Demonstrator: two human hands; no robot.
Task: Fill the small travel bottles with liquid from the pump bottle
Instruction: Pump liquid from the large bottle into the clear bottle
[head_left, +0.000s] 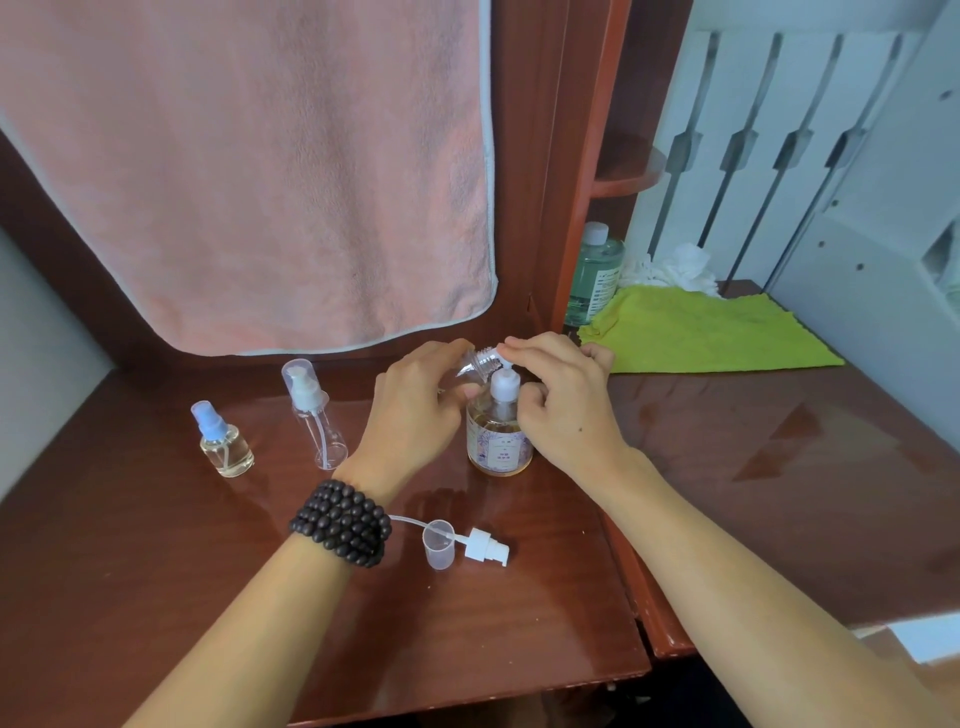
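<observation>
- My left hand (415, 410) fingers wrap the clear empty travel bottle (475, 364), tilted, mouth touching the amber pump bottle (500, 441) spout.
- Right hand (563, 400) fingers press together on that pump head.

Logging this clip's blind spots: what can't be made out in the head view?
- Body of the open travel bottle: wrapped by the left hand, so its fill level is hidden.
- Pump bottle nozzle: under the right hand fingers; no flow visible.
- Pump bottle label text: too small.
- Green bottle: partly behind the cabinet post.
</observation>
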